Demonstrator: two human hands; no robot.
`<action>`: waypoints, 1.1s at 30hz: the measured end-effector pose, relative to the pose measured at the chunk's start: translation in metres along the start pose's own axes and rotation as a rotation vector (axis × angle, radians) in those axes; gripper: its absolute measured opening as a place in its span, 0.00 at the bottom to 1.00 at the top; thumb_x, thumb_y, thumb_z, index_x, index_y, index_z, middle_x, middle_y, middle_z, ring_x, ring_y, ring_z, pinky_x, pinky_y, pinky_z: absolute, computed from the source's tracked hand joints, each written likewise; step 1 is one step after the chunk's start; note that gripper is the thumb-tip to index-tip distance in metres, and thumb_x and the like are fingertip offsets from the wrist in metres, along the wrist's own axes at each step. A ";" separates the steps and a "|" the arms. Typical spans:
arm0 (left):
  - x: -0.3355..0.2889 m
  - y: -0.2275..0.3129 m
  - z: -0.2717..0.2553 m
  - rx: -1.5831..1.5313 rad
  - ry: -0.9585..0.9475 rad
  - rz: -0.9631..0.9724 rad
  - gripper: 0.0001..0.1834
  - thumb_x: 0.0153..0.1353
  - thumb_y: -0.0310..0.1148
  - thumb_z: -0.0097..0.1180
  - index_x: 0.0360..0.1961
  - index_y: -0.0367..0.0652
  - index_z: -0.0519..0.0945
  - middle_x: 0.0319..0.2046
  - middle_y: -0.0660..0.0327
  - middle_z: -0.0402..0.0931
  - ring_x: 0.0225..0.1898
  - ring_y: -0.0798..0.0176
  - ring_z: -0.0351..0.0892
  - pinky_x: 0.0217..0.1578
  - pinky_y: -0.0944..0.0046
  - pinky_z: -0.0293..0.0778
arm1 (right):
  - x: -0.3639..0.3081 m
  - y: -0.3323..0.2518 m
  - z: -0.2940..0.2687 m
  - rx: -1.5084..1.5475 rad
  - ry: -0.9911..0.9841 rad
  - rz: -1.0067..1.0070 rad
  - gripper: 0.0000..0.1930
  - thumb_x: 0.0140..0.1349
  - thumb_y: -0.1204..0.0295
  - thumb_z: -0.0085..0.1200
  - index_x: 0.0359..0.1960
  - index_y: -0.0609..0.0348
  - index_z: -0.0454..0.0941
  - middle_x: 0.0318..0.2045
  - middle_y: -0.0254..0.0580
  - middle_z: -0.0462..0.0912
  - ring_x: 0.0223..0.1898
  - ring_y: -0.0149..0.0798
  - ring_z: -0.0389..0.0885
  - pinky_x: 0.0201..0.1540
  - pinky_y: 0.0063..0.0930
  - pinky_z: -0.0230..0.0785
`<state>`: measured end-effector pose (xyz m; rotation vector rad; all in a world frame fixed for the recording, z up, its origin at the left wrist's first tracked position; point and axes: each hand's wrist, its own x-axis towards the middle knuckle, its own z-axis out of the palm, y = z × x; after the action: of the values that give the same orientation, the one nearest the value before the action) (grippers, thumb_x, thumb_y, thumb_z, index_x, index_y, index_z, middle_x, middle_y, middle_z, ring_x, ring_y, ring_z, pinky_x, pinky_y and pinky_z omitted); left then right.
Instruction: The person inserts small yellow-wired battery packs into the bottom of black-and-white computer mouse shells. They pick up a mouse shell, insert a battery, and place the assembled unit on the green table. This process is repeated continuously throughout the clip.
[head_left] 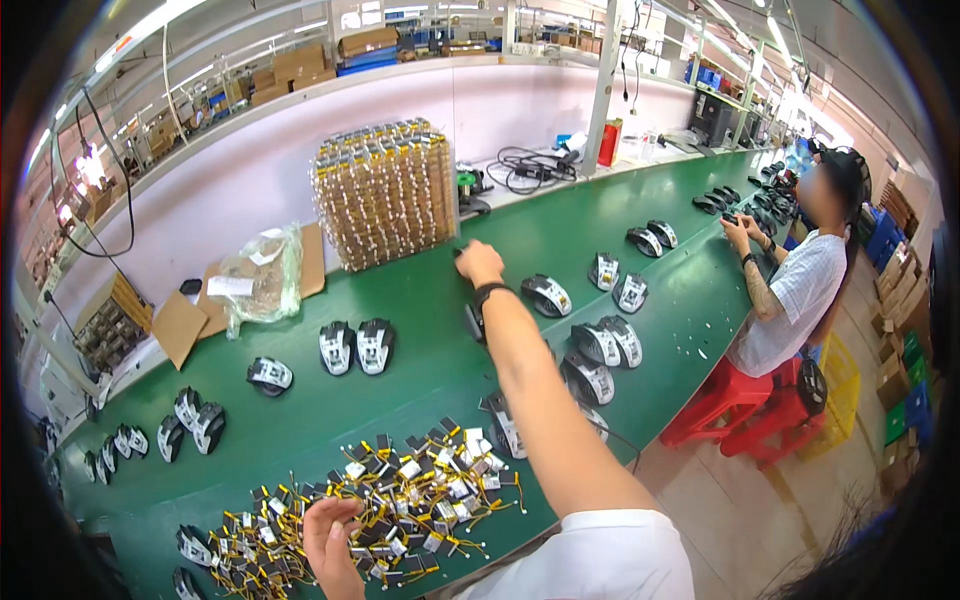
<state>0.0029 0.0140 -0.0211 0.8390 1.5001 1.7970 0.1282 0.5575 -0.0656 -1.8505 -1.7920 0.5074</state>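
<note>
My right arm stretches across the green bench, and my right hand (481, 263) is beside the tall stack of battery trays (385, 195). Its fingers are closed at a small dark thing that I cannot make out. Under my wrist, a computer mouse (473, 322) is partly hidden. My left hand (335, 545) hovers at the near edge of a loose heap of small battery packs (420, 490) with yellow tape and thin wires. Its fingers are curved and apart from the thumb, with nothing visible in them. Near my right forearm lie several grey-and-black mice (588, 378).
More mice (356, 347) stand along the green bench (400, 400). A clear plastic bag (262, 275) lies on cardboard beside the trays. Black cables (535, 168) are coiled on the back ledge. At right, a co-worker (800, 290) sits by red stools (720, 405), handling a dark object.
</note>
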 end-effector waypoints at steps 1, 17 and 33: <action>-0.002 0.004 0.001 0.022 0.008 0.006 0.25 0.61 0.40 0.54 0.55 0.37 0.70 0.47 0.52 0.77 0.49 0.56 0.78 0.46 0.62 0.72 | -0.010 -0.021 -0.010 0.056 -0.113 -0.119 0.24 0.57 0.57 0.53 0.54 0.55 0.78 0.52 0.53 0.81 0.55 0.52 0.79 0.56 0.45 0.72; -0.011 -0.032 0.014 -0.850 -0.092 -0.060 0.48 0.61 0.67 0.47 0.67 0.35 0.60 0.50 0.46 0.74 0.44 0.45 0.81 0.36 0.47 0.82 | -0.339 -0.026 -0.139 0.468 -0.597 -1.024 0.12 0.57 0.73 0.63 0.42 0.61 0.81 0.38 0.44 0.85 0.37 0.42 0.86 0.39 0.31 0.78; -0.012 -0.039 0.006 -0.845 -0.187 -0.121 0.44 0.62 0.60 0.49 0.66 0.34 0.59 0.50 0.42 0.74 0.46 0.41 0.80 0.40 0.44 0.83 | -0.342 0.038 -0.084 1.024 -0.677 -0.418 0.07 0.63 0.74 0.59 0.40 0.64 0.81 0.37 0.37 0.84 0.37 0.26 0.79 0.41 0.19 0.72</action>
<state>0.0180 0.0130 -0.0595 0.4485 0.5461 1.9375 0.1880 0.2087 -0.0487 -0.6042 -1.6784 1.6235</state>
